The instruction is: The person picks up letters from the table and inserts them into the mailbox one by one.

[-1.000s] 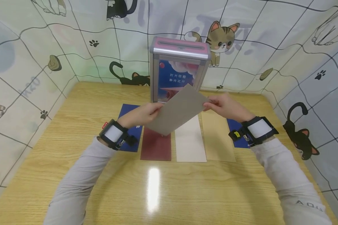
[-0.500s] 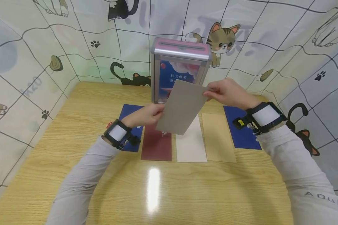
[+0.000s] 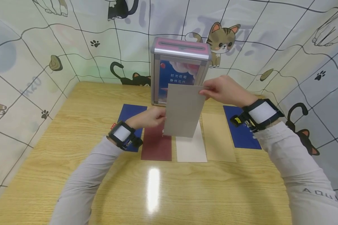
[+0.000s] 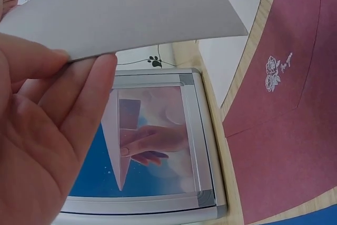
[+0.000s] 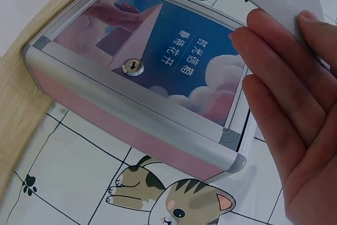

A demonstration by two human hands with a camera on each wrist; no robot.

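Note:
A plain grey envelope is held up between both hands, nearly upright, in front of the letter box. My left hand pinches its left edge between thumb and fingers, as the left wrist view also shows the grey envelope. At the upper right corner, my right hand grips it; in the right wrist view the thumb and fingers lie on either side of its edge. The box has a pink top with a dark slot, and a lock shows on its front panel.
Flat on the wooden table lie a blue envelope, a maroon envelope, a white envelope, a tan envelope and another blue envelope. A cat-print sheet covers the wall behind the box.
The grey envelope has turned from a slant to nearly upright. My right hand rose with its corner; my left hand shifted slightly right with its edge.

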